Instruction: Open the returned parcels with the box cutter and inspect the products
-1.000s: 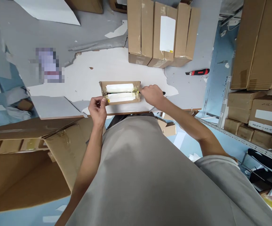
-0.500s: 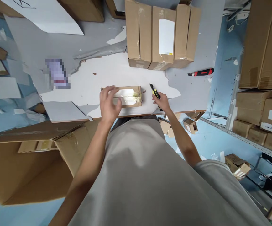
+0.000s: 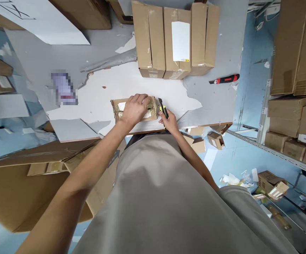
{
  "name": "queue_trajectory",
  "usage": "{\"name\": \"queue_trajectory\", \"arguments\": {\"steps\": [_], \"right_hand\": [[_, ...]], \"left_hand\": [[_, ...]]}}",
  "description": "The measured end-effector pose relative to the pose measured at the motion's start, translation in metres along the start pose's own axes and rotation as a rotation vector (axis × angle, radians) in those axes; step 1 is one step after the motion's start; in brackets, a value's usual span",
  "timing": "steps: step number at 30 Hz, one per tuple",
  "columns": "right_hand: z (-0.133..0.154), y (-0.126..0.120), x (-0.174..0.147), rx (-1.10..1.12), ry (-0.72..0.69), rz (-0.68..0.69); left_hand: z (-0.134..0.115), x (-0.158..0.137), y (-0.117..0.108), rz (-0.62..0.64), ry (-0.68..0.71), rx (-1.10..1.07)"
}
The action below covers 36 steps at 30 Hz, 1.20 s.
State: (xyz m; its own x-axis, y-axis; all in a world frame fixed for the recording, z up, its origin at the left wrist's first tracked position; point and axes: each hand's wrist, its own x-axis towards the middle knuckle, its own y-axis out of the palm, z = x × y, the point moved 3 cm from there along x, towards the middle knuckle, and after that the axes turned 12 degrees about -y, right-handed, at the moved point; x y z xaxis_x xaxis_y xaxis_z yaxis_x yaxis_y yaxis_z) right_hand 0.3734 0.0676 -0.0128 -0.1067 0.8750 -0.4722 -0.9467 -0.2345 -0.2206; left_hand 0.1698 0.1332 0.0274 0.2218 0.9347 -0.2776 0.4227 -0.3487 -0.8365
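Observation:
A small taped cardboard box [image 3: 117, 104] with white labels lies across the white patch of the table near its front edge. My left hand [image 3: 136, 109] rests on top of it, fingers curled over the right part and gripping it. The hand hides the middle of the box. My right hand [image 3: 170, 121] is closed around a black and yellow utility knife [image 3: 163, 108], just off the box's right end. The knife points away from me, its tip beside the taped end. Whether the blade touches the tape I cannot tell.
Three cardboard boxes [image 3: 177, 42] stand together at the back. A red and black utility knife [image 3: 225, 79] lies to the right, a blurred purple item [image 3: 63, 87] to the left. A large open carton [image 3: 36, 197] stands below the table at left. Stacked boxes [image 3: 287, 116] fill the right side.
My left hand has moved right and come down onto the small box. My right hand has brought the utility knife left, up to the box's right end.

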Motion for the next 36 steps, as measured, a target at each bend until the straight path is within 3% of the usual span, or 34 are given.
{"name": "queue_trajectory", "arguments": {"steps": [5,10,16,19,23,27,31,36], "right_hand": [[0.01,-0.009,-0.004,0.016,0.007,-0.046],[0.039,-0.019,-0.022,-0.049,-0.044,-0.038],[0.075,-0.006,-0.043,-0.153,-0.082,-0.015],[0.084,0.01,-0.045,-0.193,-0.079,0.028],[0.085,0.031,-0.042,-0.273,-0.085,0.118],[0.081,0.045,-0.045,-0.379,-0.158,0.174],[0.079,0.052,-0.048,-0.465,-0.222,0.166],[0.098,0.055,-0.038,-0.688,-0.122,0.238]], "left_hand": [[0.005,-0.013,-0.019,-0.031,-0.029,-0.044],[0.019,-0.036,-0.049,-0.117,-0.105,-0.194],[0.027,-0.059,-0.067,-0.155,-0.125,-0.308],[0.036,-0.063,-0.062,-0.172,-0.152,-0.365],[0.055,-0.063,-0.039,-0.186,-0.18,-0.431],[0.069,-0.06,-0.015,-0.214,-0.153,-0.464],[0.072,-0.058,-0.005,-0.217,-0.107,-0.443],[0.068,-0.057,0.005,-0.206,-0.082,-0.4]]}}
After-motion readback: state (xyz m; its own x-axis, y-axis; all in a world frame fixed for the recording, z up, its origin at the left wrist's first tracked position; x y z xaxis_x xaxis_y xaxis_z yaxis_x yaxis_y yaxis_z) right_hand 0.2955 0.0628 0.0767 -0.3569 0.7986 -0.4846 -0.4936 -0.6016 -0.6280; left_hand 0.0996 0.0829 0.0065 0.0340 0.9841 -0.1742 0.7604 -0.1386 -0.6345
